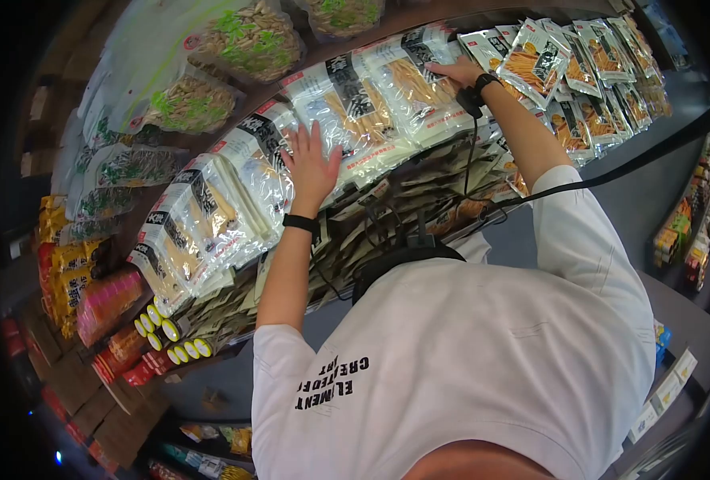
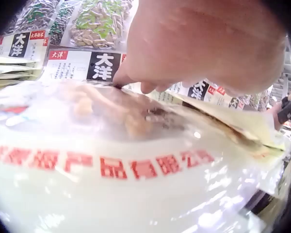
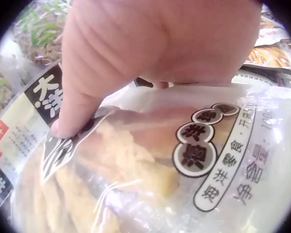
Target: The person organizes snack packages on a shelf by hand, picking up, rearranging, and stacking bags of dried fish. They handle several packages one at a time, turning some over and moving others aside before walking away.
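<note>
Clear plastic packets of pale dried seafood snacks, with black and white labels, lie in overlapping rows before the person. The left hand (image 1: 311, 170) spreads its fingers over a row between two packet stacks, and its thumb lies near a clear packet (image 1: 351, 104). In the left wrist view a packet with red print (image 2: 111, 165) fills the space below that hand. Farther right, the right hand (image 1: 456, 74) rests on another packet (image 1: 419, 88) beside foil bags. Its thumb (image 3: 70, 124) presses the label of a snack packet (image 3: 131, 165) in the right wrist view; its other fingers are mostly hidden.
Silver foil snack bags (image 1: 535, 64) are piled at the right end. Bags with green print (image 1: 251, 40) lie behind the packets. Yellow bags (image 1: 67, 280) and jars with yellow-rimmed lids (image 1: 159, 324) stand at the left. A dark strap (image 1: 635, 160) and cable hang near the right arm.
</note>
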Demonstrator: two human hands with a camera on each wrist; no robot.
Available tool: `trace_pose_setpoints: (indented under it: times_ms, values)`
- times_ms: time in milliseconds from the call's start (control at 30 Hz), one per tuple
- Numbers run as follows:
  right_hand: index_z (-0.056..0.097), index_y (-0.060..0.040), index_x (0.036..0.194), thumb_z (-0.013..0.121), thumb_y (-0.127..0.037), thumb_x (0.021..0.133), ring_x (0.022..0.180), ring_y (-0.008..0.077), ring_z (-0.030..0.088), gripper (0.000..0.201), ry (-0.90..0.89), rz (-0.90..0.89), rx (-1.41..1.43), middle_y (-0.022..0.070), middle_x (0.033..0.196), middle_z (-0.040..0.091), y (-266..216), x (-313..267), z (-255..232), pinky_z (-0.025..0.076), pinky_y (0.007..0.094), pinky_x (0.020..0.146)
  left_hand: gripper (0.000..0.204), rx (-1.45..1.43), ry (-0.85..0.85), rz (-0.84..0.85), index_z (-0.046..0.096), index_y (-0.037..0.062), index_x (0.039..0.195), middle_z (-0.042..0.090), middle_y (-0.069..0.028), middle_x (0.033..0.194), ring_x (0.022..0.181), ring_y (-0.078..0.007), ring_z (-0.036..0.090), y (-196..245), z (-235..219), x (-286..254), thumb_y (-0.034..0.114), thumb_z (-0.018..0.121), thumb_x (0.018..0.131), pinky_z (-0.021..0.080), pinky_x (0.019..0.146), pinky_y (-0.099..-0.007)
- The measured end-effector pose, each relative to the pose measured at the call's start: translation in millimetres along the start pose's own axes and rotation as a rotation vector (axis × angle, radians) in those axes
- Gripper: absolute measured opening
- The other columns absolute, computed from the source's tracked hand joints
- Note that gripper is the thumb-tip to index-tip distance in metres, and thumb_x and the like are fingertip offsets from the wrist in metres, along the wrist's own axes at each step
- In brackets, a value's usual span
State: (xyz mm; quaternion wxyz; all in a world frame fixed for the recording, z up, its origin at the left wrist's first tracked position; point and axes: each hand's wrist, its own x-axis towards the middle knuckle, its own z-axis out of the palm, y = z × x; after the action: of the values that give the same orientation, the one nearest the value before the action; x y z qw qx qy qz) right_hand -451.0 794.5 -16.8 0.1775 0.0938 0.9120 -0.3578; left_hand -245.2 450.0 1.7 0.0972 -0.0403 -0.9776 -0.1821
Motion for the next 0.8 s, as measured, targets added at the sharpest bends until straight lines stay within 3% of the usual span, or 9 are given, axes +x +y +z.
trace_pose_setpoints:
  times_ms: [67, 167, 300, 400, 500, 567, 600, 767, 800]
  values:
    - [0.058, 0.0116, 0.096, 0.066, -0.069, 0.058, 0.067, 0.0177, 0.057, 0.089, -0.236, 0.028, 0.037, 0.0148, 0.078, 0.062, -7, -6, -12, 0.044, 0.0293, 0.055, 0.063, 0.081, -0.030, 0.017, 0.034, 0.0091, 0.135, 0.030, -0.0238, 0.138, 0.130, -0.0375, 0.025, 3, 1, 2, 0.044, 0.049, 0.084, 0.010, 0.101, -0.0599]
    - [0.063, 0.0088, 0.083, 0.064, -0.072, 0.058, 0.065, 0.0188, 0.057, 0.084, -0.235, 0.060, 0.084, 0.0135, 0.078, 0.062, 6, 9, -3, 0.043, 0.0302, 0.055, 0.063, 0.150, -0.082, 0.042, 0.037, 0.0095, 0.134, 0.032, -0.0234, 0.137, 0.128, -0.0368, 0.028, 6, 5, -1, 0.046, 0.049, 0.084, 0.010, 0.101, -0.0602]
    - [0.062, 0.0087, 0.082, 0.059, -0.075, 0.059, 0.063, 0.0198, 0.057, 0.087, -0.166, -0.038, 0.164, 0.0133, 0.076, 0.062, 6, 3, -1, 0.043, 0.0306, 0.055, 0.062, 0.100, -0.072, 0.102, 0.038, 0.0115, 0.133, 0.038, -0.0213, 0.134, 0.126, -0.0364, 0.032, 0, 6, 0, 0.046, 0.050, 0.083, 0.008, 0.101, -0.0597]
    - [0.062, 0.0058, 0.076, 0.066, -0.068, 0.059, 0.065, 0.0176, 0.056, 0.076, -0.203, 0.020, -0.017, 0.0133, 0.072, 0.061, -9, 0, -8, 0.043, 0.0316, 0.059, 0.062, 0.086, -0.082, 0.112, 0.038, 0.0124, 0.133, 0.040, -0.0206, 0.133, 0.126, -0.0365, 0.032, 3, 6, -1, 0.045, 0.050, 0.082, 0.008, 0.102, -0.0596]
    - [0.061, 0.0098, 0.083, 0.063, -0.070, 0.060, 0.063, 0.0183, 0.055, 0.083, -0.183, -0.205, 0.218, 0.0125, 0.074, 0.061, -27, -19, 5, 0.042, 0.0299, 0.055, 0.062, 0.122, -0.104, 0.150, 0.038, 0.0124, 0.133, 0.041, -0.0205, 0.132, 0.126, -0.0374, 0.031, 3, 7, 0, 0.046, 0.050, 0.083, 0.008, 0.102, -0.0597]
    - [0.061, 0.0092, 0.087, 0.067, -0.066, 0.060, 0.064, 0.0180, 0.055, 0.080, -0.247, -0.110, 0.138, 0.0129, 0.078, 0.062, -25, -5, 15, 0.043, 0.0307, 0.057, 0.062, 0.174, -0.100, 0.144, 0.037, 0.0121, 0.134, 0.041, -0.0209, 0.132, 0.126, -0.0385, 0.030, 4, 10, -1, 0.045, 0.049, 0.083, 0.008, 0.102, -0.0599]
    - [0.063, 0.0082, 0.087, 0.066, -0.071, 0.054, 0.065, 0.0212, 0.058, 0.086, -0.209, -0.069, 0.120, 0.0159, 0.078, 0.063, -22, -1, 19, 0.045, 0.0319, 0.057, 0.062, 0.180, -0.108, 0.146, 0.036, 0.0114, 0.134, 0.041, -0.0215, 0.132, 0.126, -0.0392, 0.030, 4, 10, -1, 0.045, 0.049, 0.083, 0.008, 0.102, -0.0599]
    - [0.060, 0.0117, 0.087, 0.064, -0.073, 0.054, 0.064, 0.0234, 0.059, 0.090, -0.076, -0.115, 0.130, 0.0189, 0.076, 0.062, -19, -5, 16, 0.046, 0.0337, 0.059, 0.062, 0.169, -0.152, 0.124, 0.035, 0.0107, 0.135, 0.038, -0.0215, 0.133, 0.128, -0.0387, 0.027, 3, 2, -2, 0.043, 0.048, 0.084, 0.009, 0.102, -0.0591]
    - [0.048, 0.0158, 0.102, 0.066, -0.069, 0.057, 0.079, 0.0257, 0.059, 0.098, -0.031, -0.084, 0.125, 0.0225, 0.091, 0.059, -17, -8, 12, 0.046, 0.0335, 0.069, 0.061, 0.142, -0.134, 0.115, 0.035, 0.0107, 0.135, 0.037, -0.0212, 0.135, 0.129, -0.0382, 0.026, 2, -1, -3, 0.042, 0.049, 0.084, 0.009, 0.103, -0.0585]
